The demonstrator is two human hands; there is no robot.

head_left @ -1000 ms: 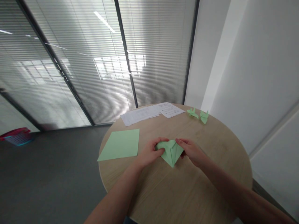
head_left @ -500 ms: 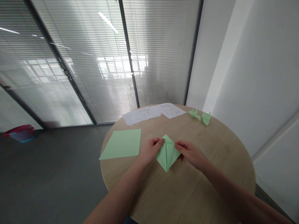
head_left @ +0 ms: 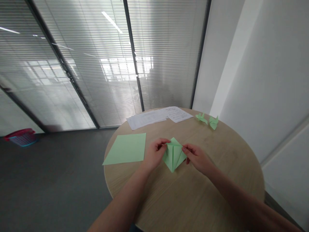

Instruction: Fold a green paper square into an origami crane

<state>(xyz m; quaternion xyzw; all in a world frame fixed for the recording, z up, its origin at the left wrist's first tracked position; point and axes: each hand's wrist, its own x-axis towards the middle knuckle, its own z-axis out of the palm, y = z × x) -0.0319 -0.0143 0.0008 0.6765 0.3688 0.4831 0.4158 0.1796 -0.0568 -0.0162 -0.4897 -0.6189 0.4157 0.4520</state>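
Between my hands is a folded green paper [head_left: 173,156], diamond-shaped, with a crease down its middle and a triangular top point. My left hand [head_left: 155,153] pinches its upper left edge between thumb and fingers. On the opposite side, my right hand [head_left: 195,156] grips the right edge, thumb on top. The paper's side corners are partly hidden by my fingers. A flat green sheet [head_left: 126,149] lies on the table to the left of my left hand.
The round wooden table [head_left: 231,161] stands by a glass partition with blinds [head_left: 166,64]. Printed white papers [head_left: 147,120] lie at its far edge. Two folded green paper figures [head_left: 201,118] sit at the back right. A red and blue basket [head_left: 21,138] is on the floor.
The folded paper's lower tip has risen slightly, and its top flap looks more tilted. My left fingers have shifted up along its upper left edge. My right hand keeps its grip.
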